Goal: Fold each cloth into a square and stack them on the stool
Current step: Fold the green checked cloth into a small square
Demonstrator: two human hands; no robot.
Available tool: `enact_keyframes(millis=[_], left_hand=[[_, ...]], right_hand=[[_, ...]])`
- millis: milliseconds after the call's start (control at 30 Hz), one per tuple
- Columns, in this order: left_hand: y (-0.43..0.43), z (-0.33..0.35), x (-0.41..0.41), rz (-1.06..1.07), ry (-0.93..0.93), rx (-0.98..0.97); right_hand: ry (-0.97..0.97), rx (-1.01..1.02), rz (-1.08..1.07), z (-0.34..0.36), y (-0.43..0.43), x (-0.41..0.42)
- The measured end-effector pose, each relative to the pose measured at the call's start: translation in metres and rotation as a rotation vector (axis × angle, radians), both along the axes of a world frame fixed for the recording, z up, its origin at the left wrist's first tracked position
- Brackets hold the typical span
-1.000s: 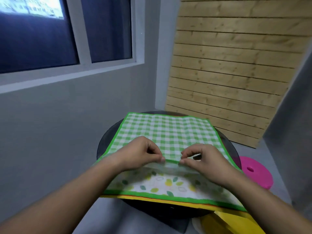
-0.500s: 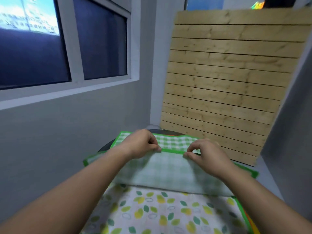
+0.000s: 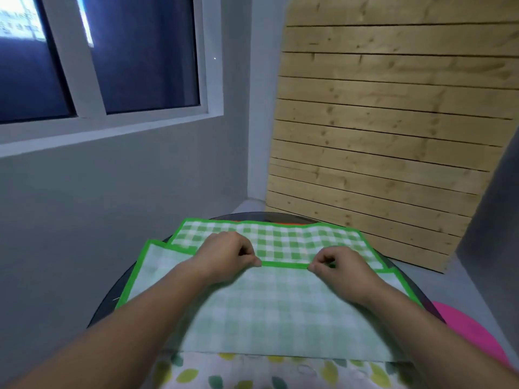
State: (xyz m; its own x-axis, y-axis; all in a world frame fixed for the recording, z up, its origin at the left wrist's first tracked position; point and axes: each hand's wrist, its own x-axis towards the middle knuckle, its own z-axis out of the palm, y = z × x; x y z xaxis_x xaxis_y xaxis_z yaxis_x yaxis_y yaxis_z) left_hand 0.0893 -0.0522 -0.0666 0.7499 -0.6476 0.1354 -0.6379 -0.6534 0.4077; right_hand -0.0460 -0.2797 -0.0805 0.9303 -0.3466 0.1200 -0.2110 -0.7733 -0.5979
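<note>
I see the green checked cloth [image 3: 280, 242] lying on the dark round table [image 3: 112, 313]. Its near half is folded up and over, so the pale underside faces up, and the flap's green hem runs across the middle, leaving a strip of bright check showing toward 12 o'clock. A leaf-print cloth [image 3: 252, 372] lies flat under it and peeks out at 6 o'clock. The pink stool [image 3: 463, 325] sits lower, at 4 o'clock from the cloths, partly hidden.

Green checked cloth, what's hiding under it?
A leaf-print cloth peeks out at its near edge, an orange strip at its far edge, and the dark round table shows at its left. The green checked cloth covers the rest, so anything else beneath cannot be seen.
</note>
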Motion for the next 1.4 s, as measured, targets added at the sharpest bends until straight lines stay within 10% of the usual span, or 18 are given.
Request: enact_keyframes(millis=[667,1100,1400], left_hand=[[0.000,-0.053,0.006,0.133,0.127,-0.330],[0.010,-0.027,-0.019,0.057,-0.091,-0.106],[0.042,-0.034,-0.118,-0.086,-0.079,0.059]], right_hand=[[-0.070,-0.080,-0.073,-0.036,-0.009,0.019],[-0.246,-0.079,0.019,0.008,0.015,-0.003],[0.119,-0.254,0.222,-0.009,0.100,-0.070]])
